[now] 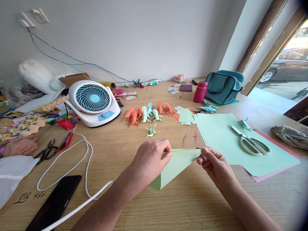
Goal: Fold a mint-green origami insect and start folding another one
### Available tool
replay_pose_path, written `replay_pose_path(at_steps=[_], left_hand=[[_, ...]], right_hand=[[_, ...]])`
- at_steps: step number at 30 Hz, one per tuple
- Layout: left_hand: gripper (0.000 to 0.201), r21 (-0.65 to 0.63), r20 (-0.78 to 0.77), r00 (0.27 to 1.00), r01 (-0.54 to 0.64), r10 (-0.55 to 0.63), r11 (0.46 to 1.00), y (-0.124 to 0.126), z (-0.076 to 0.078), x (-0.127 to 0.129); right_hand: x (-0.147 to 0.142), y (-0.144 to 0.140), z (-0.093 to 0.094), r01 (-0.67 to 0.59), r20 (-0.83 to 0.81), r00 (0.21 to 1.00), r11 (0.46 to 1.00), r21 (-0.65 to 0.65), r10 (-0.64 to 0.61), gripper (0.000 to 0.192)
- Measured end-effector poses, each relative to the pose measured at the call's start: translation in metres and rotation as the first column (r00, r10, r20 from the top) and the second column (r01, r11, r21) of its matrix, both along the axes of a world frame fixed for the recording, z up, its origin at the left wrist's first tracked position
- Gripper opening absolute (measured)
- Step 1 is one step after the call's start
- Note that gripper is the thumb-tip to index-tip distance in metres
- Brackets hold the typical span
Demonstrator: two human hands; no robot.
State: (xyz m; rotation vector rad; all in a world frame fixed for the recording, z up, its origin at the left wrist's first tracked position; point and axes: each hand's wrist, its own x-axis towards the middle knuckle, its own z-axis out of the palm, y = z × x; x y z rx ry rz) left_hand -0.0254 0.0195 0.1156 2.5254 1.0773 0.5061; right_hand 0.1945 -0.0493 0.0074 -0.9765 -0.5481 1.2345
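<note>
A sheet of light green paper (176, 168), folded over with its crease along the far side, is held just above the wooden table. My left hand (154, 157) pinches its upper left part between thumb and fingers. At the pointed right corner, my right hand (213, 158) grips the paper between thumb and forefinger. Beyond my hands a small green folded paper figure (152, 130) rests alone. Behind it stand several orange, green and blue folded figures (144, 112) in a row. Small green paper rectangles (184, 115) lie to their right.
At right, scissors (252, 141) lie on a stack of green sheets (216, 128). A white fan (93, 99) stands left, its cable (89, 154) looping near a black phone (55, 202). Another person's hand (21, 145) is at far left. A pink bottle (200, 91) and blue bag (225, 86) stand behind.
</note>
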Motion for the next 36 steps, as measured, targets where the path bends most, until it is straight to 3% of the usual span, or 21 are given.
replay_pose_path(at_steps=[16,20,25,36], left_hand=[[0.017,0.032,-0.006,0.998,-0.056,0.057,0.998,-0.002,0.004,0.0018],[0.016,0.039,0.022,0.999,-0.045,0.044,0.998,-0.0005,0.0021,0.0014],[0.032,0.035,0.009,1.0,-0.01,0.009,0.999,0.0004,0.0002,0.0009],[0.025,0.077,0.013,0.999,0.033,-0.034,0.997,0.0022,0.0011,0.0006]], right_hand=[[-0.0002,-0.0005,0.002,0.004,0.042,0.999,1.0,-0.007,-0.004,0.024],[-0.0011,-0.0006,0.0022,0.015,0.032,0.999,1.0,-0.006,-0.015,0.024],[-0.0018,-0.0007,0.0032,0.018,0.03,0.999,1.0,0.008,-0.018,0.024],[-0.0012,-0.0013,0.0031,0.029,0.012,0.999,1.0,0.001,-0.029,0.025]])
